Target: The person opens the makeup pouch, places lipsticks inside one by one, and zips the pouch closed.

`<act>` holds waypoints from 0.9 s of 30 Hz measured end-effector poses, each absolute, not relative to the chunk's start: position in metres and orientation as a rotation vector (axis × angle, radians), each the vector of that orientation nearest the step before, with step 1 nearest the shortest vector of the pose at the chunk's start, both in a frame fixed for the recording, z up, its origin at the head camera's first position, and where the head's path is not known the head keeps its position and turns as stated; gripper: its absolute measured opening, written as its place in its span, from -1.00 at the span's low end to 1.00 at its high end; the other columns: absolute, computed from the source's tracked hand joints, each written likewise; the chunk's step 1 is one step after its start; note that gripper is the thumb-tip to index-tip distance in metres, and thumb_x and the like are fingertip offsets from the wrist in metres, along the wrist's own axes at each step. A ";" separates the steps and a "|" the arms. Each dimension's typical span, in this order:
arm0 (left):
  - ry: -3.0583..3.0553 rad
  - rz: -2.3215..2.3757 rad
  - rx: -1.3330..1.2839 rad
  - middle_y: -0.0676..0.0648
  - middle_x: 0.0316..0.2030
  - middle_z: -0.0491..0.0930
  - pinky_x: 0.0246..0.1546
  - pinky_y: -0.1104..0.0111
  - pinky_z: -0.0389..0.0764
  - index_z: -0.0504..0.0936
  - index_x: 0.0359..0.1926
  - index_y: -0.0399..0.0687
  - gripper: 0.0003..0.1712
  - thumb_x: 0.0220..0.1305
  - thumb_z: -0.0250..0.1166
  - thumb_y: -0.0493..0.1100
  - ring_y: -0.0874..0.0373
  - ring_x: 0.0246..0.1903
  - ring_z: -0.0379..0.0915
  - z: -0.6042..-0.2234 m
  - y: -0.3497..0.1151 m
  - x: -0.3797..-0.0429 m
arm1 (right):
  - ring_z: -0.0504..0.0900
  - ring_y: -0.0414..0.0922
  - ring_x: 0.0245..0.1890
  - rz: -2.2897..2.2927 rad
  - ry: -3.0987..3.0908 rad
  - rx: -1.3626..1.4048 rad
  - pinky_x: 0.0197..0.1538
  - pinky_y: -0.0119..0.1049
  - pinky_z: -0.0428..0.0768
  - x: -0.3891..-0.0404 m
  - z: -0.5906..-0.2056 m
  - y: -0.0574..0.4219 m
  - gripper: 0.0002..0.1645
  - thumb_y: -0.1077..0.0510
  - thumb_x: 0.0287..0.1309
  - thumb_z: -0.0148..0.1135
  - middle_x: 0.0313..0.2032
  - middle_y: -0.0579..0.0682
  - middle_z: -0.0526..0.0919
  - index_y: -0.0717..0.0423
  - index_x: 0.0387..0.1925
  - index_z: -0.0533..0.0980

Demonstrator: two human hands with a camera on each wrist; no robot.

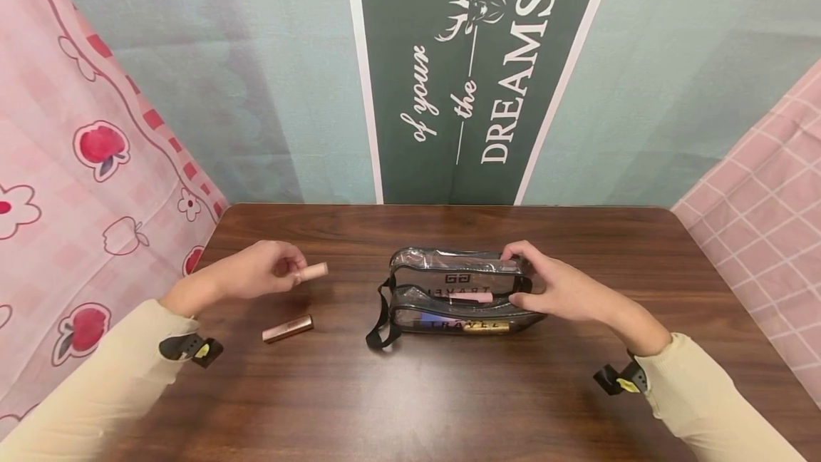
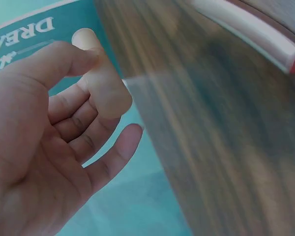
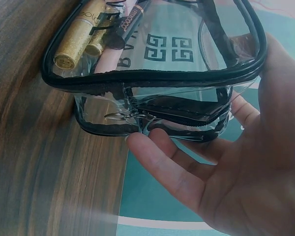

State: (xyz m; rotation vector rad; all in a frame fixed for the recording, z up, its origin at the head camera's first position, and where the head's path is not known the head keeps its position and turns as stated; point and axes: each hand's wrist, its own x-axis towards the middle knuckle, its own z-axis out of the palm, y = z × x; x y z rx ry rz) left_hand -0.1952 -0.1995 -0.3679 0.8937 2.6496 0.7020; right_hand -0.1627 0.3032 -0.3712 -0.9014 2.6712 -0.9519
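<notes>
My left hand pinches a small peach-beige cosmetic tube between thumb and fingers, raised above the table left of the bag. In the left wrist view the beige tube tilts, its rounded end outward. A clear cosmetic bag with black trim and "TRAVEL" lettering stands with its top unzipped. At its right end my right hand grips the rim, thumb toward the near edge and fingers at the far edge. Inside lie a gold tube, a dark tube, a pink one and a blue item.
A shiny rose-brown lipstick tube lies on the wooden table below my left hand. The bag's black strap hangs off its left end onto the wood. A green and teal cloth with white lettering hangs behind the table.
</notes>
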 end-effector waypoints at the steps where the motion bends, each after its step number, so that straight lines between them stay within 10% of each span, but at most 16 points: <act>1: 2.648 0.704 0.898 0.11 -0.41 0.57 -0.34 0.34 0.53 0.67 -0.23 -0.15 -0.86 0.17 0.39 -0.35 0.21 -0.39 0.45 -0.365 -0.196 -0.195 | 0.59 -0.11 -0.22 -0.953 2.674 -0.903 -0.21 -0.22 0.53 -0.163 -0.371 0.303 -0.32 0.17 0.14 0.46 -0.19 0.03 0.63 -0.14 0.18 0.27; 27: 2.512 0.809 1.083 0.08 -0.37 0.61 -0.27 0.33 0.60 0.67 -0.18 -0.18 -0.85 0.19 0.37 -0.34 0.25 -0.35 0.51 -0.339 -0.142 -0.206 | 0.60 -0.07 -0.20 -0.964 2.660 -0.920 -0.19 -0.22 0.54 -0.164 -0.372 0.303 -0.33 0.16 0.15 0.45 -0.18 0.04 0.63 -0.13 0.17 0.27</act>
